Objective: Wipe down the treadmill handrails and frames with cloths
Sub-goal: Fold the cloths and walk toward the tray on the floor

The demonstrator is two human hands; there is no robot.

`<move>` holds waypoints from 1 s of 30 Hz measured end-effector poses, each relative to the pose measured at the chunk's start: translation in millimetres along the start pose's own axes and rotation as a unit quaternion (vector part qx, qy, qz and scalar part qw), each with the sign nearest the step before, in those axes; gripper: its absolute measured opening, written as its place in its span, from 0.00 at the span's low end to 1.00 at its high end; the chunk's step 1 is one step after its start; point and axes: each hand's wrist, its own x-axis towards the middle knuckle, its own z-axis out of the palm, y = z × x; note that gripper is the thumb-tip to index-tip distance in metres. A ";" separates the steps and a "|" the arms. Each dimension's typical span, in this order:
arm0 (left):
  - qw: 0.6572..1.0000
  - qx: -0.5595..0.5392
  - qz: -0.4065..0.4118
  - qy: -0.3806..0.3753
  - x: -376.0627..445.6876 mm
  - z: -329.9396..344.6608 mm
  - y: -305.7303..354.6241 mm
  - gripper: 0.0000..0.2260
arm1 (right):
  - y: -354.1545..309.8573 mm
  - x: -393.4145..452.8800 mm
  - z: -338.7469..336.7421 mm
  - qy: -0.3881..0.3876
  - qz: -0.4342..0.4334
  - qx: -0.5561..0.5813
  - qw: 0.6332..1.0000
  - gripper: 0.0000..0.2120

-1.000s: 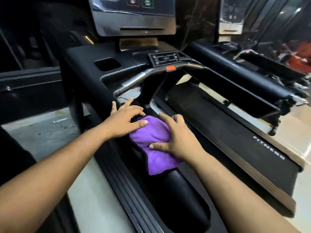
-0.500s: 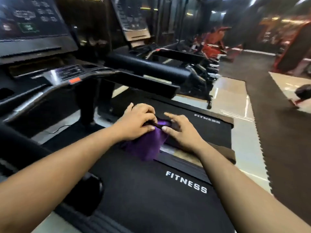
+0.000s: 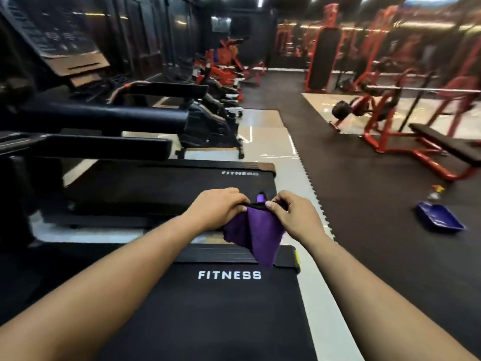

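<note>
A purple cloth (image 3: pixel 256 230) with a black edge hangs in the air between both my hands, above the rear end of the near treadmill deck (image 3: pixel 221 308) marked FITNESS. My left hand (image 3: pixel 218 208) pinches the cloth's top edge on the left. My right hand (image 3: pixel 291 214) pinches the same edge on the right. The cloth droops down in a point. The black padded handrail (image 3: pixel 104 115) of the neighbouring treadmill runs across the left, well away from the cloth.
A second treadmill deck (image 3: pixel 182 183) lies just beyond my hands, with consoles (image 3: pixel 52 40) at the upper left. Black rubber flooring (image 3: pixel 364 204) stretches to the right with a blue tray (image 3: pixel 440 218) on it. Red weight benches (image 3: pixel 406 131) stand at the far right.
The view has swung right, from the handrail to the treadmills' rear ends. Both hands lifted the cloth off the handrail and now hold it stretched by its top edge.
</note>
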 end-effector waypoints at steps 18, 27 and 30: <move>0.954 -0.291 0.051 0.049 151.9 66.5 155.2 0.06 | 146.6 -94.3 -109.6 0.009 0.207 0.011 0.978 0.15; 0.936 -0.339 -0.065 0.062 213.4 116.9 235.0 0.06 | 263.8 -137.3 -195.8 0.109 0.290 0.055 0.949 0.21; 0.928 -0.352 -0.112 0.052 231.2 136.4 272.2 0.10 | 299.1 -137.5 -228.9 0.168 0.298 0.157 0.926 0.21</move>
